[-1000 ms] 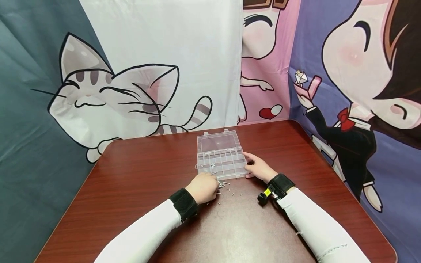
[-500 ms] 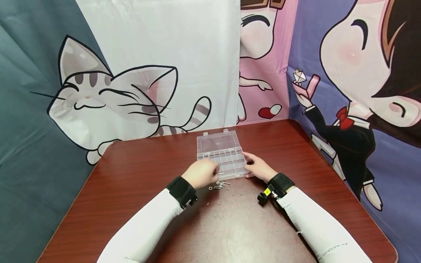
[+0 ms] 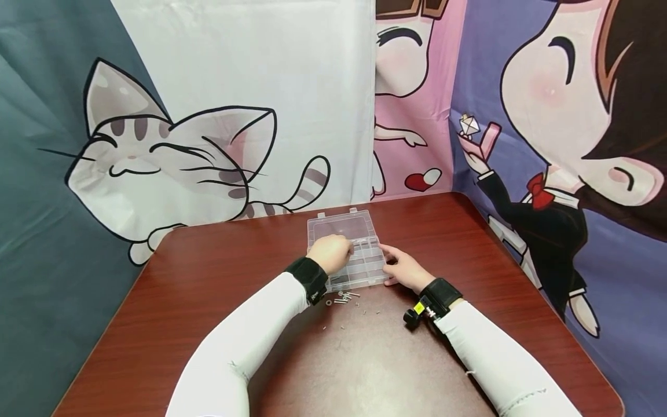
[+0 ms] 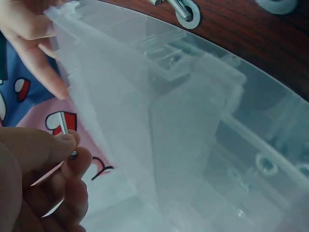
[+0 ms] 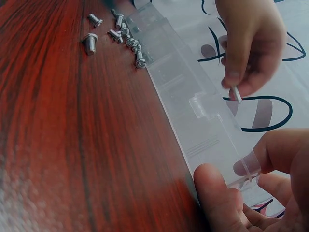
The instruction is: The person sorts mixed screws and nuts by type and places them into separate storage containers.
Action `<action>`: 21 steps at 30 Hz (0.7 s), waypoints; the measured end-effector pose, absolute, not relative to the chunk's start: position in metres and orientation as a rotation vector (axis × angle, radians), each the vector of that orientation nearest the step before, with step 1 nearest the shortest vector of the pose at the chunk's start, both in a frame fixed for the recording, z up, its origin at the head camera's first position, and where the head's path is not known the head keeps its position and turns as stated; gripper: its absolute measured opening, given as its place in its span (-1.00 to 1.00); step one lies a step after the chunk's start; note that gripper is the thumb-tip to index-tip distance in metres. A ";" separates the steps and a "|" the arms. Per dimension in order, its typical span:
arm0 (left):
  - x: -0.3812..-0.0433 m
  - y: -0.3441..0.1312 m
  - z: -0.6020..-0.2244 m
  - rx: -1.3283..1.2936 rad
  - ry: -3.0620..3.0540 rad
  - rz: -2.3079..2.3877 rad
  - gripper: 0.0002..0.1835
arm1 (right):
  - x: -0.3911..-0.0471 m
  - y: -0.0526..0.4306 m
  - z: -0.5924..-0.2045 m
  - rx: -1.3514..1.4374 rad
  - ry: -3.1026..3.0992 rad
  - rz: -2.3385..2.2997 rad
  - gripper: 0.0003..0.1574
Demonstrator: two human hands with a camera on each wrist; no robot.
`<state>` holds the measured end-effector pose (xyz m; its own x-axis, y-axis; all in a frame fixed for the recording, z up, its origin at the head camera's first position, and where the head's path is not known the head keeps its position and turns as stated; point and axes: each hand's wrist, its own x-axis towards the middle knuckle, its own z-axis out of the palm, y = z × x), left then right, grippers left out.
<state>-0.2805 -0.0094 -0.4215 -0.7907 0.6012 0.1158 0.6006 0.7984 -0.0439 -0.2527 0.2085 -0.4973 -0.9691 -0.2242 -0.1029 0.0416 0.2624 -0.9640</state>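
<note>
A clear plastic compartment box (image 3: pixel 367 267) lies on the table with its lid (image 3: pixel 339 226) folded back. My left hand (image 3: pixel 332 253) is over the box's compartments, pinching a small metal screw (image 4: pixel 63 124) between thumb and forefinger; the screw (image 5: pixel 236 94) shows above the box wall in the right wrist view too. At the box's right side, my right hand (image 3: pixel 409 271) grips the edge, thumb against the front corner and fingers over the side wall. Washers (image 4: pixel 266 164) show blurred through the clear plastic in the left wrist view.
Several loose screws (image 3: pixel 344 297) lie in a cluster before the box, beside a flat washer (image 3: pixel 329 302). Tiny screws are scattered nearer on the wooden table (image 3: pixel 375 359). Cartoon-printed curtains (image 3: pixel 292 69) hang behind the table.
My left hand has risen from the loose screws and moved forward over the compartments, now with a screw pinched in it. My right hand keeps its grip on the box.
</note>
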 end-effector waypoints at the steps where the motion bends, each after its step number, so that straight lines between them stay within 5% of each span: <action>1: -0.281 -0.007 -0.423 -0.954 -2.863 0.022 -0.81 | -0.253 0.208 -0.498 -0.169 2.308 -1.778 -0.10; 21: -0.287 -0.002 -0.430 -1.018 -2.867 0.103 -0.65 | -0.253 0.208 -0.497 -0.166 2.307 -1.785 -0.11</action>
<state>-0.2870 -0.0016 -0.4296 -0.7723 0.6315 0.0691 0.6249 0.7747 -0.0960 -0.2532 0.2079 -0.4970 -0.9696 -0.2217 -0.1036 0.0447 0.2560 -0.9656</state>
